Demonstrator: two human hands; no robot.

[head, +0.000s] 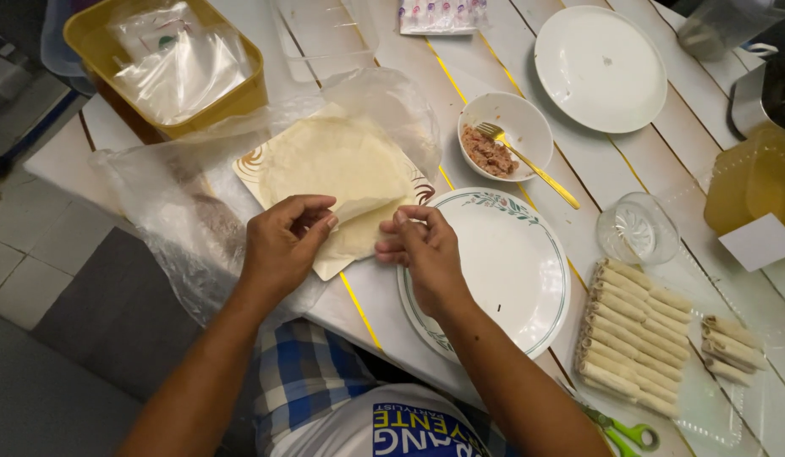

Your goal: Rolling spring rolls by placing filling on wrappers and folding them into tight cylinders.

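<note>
Head view, looking down: I see my left hand at centre frame with its grip narrow, thumb and fingers pinched on the lifted edge of a thin spring roll wrapper, peeling it up from the pale stack beneath. My right hand, just beside it, has its fingertips closed on the same curled edge where the sheet folds back. The wrappers lie on a square patterned plate set on a crumpled clear plastic bag, left of centre on the white slatted bench. Touching the wrist side of my right hand is a round plate with a green rim, bare but for a tiny dark speck. Above it, at upper centre, a small white bowl holds minced filling and a gold fork whose handle runs out over the rim toward lower right. A plain white plate sits at upper right, an upturned glass at right. Rows of finished rolls lie on a clear tray at lower right, green-handled scissors near the bottom edge, and a yellow tub at upper left.
</note>
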